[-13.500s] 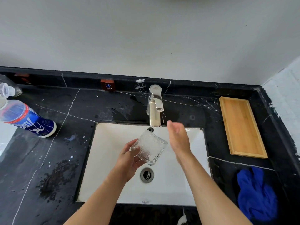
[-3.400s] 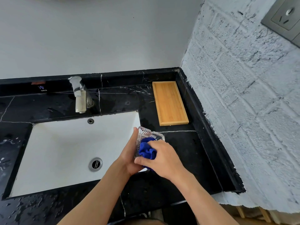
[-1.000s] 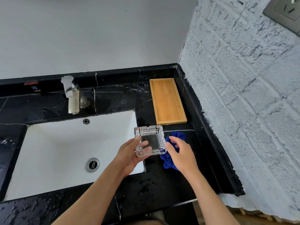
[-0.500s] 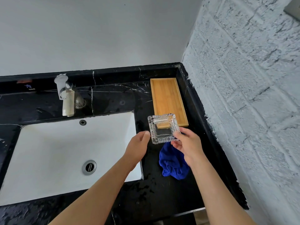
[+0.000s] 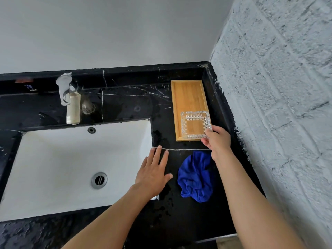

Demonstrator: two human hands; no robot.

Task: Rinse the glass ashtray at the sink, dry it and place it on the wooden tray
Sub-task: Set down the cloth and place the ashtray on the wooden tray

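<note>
Ashtray (image 5: 195, 124): clear square glass with ribbed walls, sitting mouth up over the near end of the tray (image 5: 188, 97); whether its base is resting fully on the wood cannot be told.

Right hand (image 5: 218, 141): gripping the ashtray's near right corner, thumb lying on the rim and the other fingers curling beneath; the forearm is reaching in from the lower right.

Left hand (image 5: 154, 172): holding nothing, fingers spreading wide and flat, palm facing down over the sink's right edge and the counter beside it; contact with the surface cannot be told.

Tray: long wooden rectangle with a raised lip, lying in the counter's far right corner, just beside the brick wall (image 5: 280, 105).

Cloth (image 5: 196, 177): blue, lying crumpled on the counter (image 5: 125, 105), near the tray's near end and between the two forearms.

Counter: black stone with white veins, showing wet patches.

Sink (image 5: 53, 159): white basin set under the counter, with a round drain (image 5: 99, 180) showing at its middle.

Tap (image 5: 69, 99): metal, standing behind the sink, no water running.
</note>
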